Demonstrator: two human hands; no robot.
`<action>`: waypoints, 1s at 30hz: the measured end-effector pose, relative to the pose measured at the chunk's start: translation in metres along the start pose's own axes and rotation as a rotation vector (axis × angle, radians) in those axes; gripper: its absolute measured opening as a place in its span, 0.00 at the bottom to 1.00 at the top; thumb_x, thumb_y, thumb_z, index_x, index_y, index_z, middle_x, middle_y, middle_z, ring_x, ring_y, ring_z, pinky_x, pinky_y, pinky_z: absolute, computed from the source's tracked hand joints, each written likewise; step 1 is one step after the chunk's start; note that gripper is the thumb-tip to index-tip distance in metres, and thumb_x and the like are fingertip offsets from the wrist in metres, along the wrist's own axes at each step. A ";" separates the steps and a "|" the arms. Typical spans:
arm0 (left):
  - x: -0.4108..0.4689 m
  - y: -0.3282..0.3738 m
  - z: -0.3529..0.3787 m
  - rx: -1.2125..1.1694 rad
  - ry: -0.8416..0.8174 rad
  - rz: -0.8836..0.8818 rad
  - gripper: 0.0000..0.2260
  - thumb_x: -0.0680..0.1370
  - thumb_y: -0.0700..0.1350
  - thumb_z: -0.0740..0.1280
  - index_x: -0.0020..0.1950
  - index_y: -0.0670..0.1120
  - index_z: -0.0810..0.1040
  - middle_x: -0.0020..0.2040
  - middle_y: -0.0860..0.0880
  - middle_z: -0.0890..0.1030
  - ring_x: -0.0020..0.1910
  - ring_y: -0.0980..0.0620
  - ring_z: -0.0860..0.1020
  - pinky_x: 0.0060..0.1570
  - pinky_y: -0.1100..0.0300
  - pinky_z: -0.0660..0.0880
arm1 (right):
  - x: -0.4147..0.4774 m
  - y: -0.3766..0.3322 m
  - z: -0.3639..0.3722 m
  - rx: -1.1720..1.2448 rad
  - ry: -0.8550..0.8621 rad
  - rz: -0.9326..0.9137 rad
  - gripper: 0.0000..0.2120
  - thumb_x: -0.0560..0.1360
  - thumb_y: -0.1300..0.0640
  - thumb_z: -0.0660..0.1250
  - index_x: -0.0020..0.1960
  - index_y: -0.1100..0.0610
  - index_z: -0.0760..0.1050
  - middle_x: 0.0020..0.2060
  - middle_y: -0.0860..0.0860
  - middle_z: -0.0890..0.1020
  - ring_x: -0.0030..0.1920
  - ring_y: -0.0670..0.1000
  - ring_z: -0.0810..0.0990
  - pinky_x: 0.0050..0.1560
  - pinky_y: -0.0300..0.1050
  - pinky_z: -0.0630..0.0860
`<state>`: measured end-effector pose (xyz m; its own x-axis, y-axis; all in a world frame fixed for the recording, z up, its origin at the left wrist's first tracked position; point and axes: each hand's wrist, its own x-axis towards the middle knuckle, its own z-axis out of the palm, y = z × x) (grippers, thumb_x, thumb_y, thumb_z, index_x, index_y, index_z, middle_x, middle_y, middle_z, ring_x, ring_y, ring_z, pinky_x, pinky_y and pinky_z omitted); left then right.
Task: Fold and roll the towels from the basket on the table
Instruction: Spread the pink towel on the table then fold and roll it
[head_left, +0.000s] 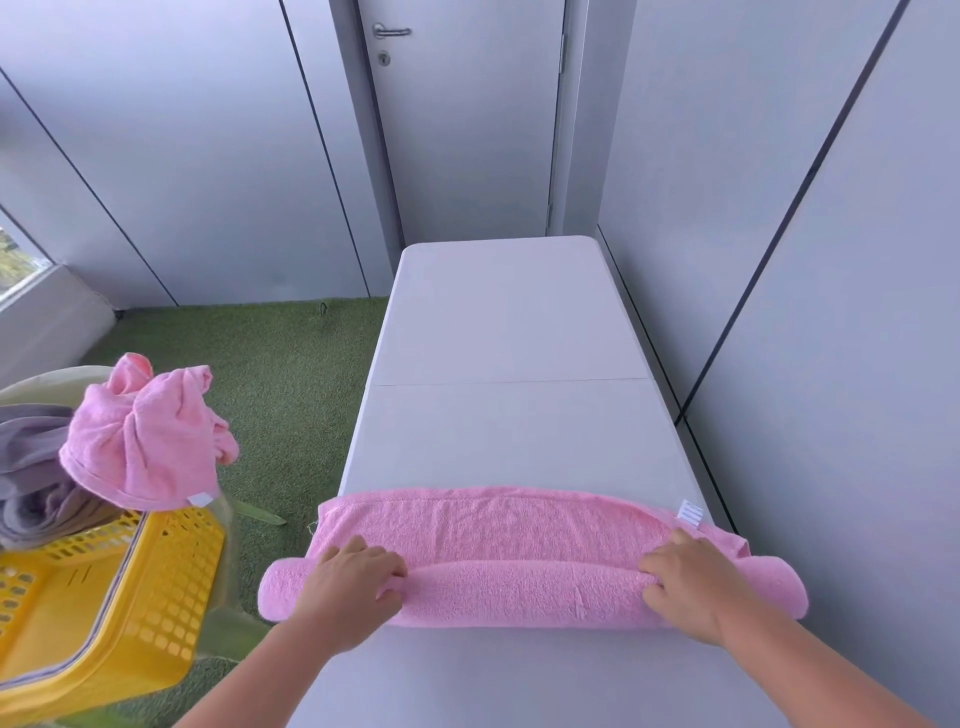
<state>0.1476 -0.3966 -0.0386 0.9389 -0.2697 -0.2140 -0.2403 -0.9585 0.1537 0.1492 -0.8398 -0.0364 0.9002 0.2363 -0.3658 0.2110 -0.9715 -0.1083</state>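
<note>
Pink towel (519, 587), part-rolled across white table (509, 322); L hand (353, 577) & R hand (685, 577) each grip roll, fingers curled over it.

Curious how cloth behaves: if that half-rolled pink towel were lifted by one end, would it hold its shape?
Probably not: the pink towel looks soft, likely to sag and unroll. The left hand and right hand both hold the roll, hinting it loosens.

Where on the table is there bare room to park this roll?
Bare: the far half of the table, from the centre seam to the end by the door, and the strip between seam and pink towel. The near strip is bare but both forearms cross it. Crowded: the towel's band, where left hand and right hand grip it.
</note>
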 end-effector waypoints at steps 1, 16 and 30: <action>-0.001 -0.001 0.000 -0.019 -0.016 0.011 0.15 0.74 0.56 0.55 0.54 0.58 0.79 0.45 0.62 0.77 0.52 0.56 0.70 0.55 0.54 0.67 | 0.000 0.002 0.002 0.033 -0.010 0.004 0.13 0.66 0.43 0.46 0.32 0.50 0.62 0.36 0.42 0.72 0.49 0.52 0.70 0.49 0.50 0.72; -0.006 0.003 0.009 -0.062 0.223 0.005 0.15 0.72 0.64 0.64 0.54 0.59 0.75 0.52 0.64 0.74 0.54 0.56 0.70 0.52 0.58 0.72 | -0.007 0.011 0.012 0.051 0.270 -0.030 0.16 0.66 0.41 0.59 0.51 0.43 0.75 0.49 0.35 0.76 0.52 0.46 0.73 0.56 0.45 0.71; 0.007 0.041 0.009 -0.042 0.184 0.043 0.25 0.73 0.69 0.62 0.64 0.57 0.78 0.59 0.62 0.79 0.61 0.57 0.75 0.66 0.57 0.63 | -0.016 0.011 -0.003 0.043 0.072 0.045 0.31 0.68 0.32 0.55 0.69 0.42 0.64 0.65 0.41 0.74 0.67 0.46 0.70 0.71 0.49 0.58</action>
<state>0.1426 -0.4386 -0.0423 0.9580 -0.2854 -0.0271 -0.2746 -0.9406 0.1998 0.1384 -0.8542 -0.0286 0.9338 0.1890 -0.3037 0.1548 -0.9789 -0.1334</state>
